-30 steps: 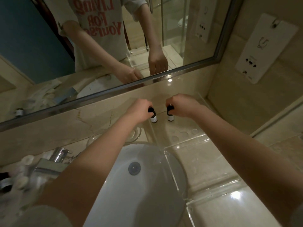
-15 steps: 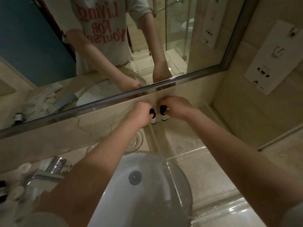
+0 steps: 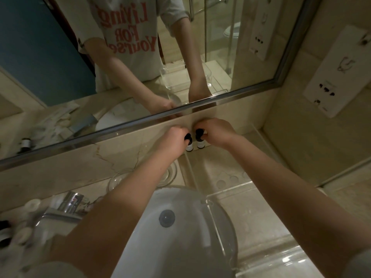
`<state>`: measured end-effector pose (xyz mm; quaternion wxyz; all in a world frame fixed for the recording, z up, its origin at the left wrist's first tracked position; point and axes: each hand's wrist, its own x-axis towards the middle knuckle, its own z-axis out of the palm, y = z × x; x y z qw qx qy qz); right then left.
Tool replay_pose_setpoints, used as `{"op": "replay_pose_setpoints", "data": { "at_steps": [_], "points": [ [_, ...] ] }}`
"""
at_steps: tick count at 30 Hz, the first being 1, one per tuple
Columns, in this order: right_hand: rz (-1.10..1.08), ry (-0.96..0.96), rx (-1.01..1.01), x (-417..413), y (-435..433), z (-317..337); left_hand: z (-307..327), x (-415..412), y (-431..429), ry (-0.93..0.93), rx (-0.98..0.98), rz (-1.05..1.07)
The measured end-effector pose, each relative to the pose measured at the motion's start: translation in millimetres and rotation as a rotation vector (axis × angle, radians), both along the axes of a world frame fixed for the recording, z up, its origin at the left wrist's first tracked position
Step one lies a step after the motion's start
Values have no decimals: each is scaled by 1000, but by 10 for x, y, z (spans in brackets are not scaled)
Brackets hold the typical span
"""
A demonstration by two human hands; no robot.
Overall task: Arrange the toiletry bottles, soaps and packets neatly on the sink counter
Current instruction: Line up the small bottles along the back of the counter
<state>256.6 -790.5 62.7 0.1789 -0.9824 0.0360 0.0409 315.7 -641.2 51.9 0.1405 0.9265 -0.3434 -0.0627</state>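
Bathroom, hotel-style. White basin (image 3: 180,249) with drain plug (image 3: 167,218), chrome tap (image 3: 70,202), marble bench (image 3: 94,189) under a wide framed mirror (image 3: 50,57). Reflected: glass shower screen (image 3: 217,41), toilet (image 3: 231,32). Miniature bottles (image 3: 189,146) by the wall; socket panel (image 3: 337,73).

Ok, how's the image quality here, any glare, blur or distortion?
Head view: dim, yellowish light; a glare patch on the counter at bottom right; the faucet and clutter at lower left are blurred; the wide lens slightly bows the mirror frame; the left bottle and right bottle look fairly sharp.

White T-shirt (image 3: 128,65), red lettering (image 3: 128,35), short sleeves (image 3: 174,15)
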Motion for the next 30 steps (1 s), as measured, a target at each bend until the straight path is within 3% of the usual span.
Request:
{"op": "replay_pose_setpoints", "data": {
  "at_steps": [17, 30],
  "points": [
    [-28, -82, 66, -121, -56, -17, 68, -72, -5, -44, 42, 38],
    [4, -82, -88, -44, 28, -15, 121, -103, 8, -72, 108, 55]
  ]
}}
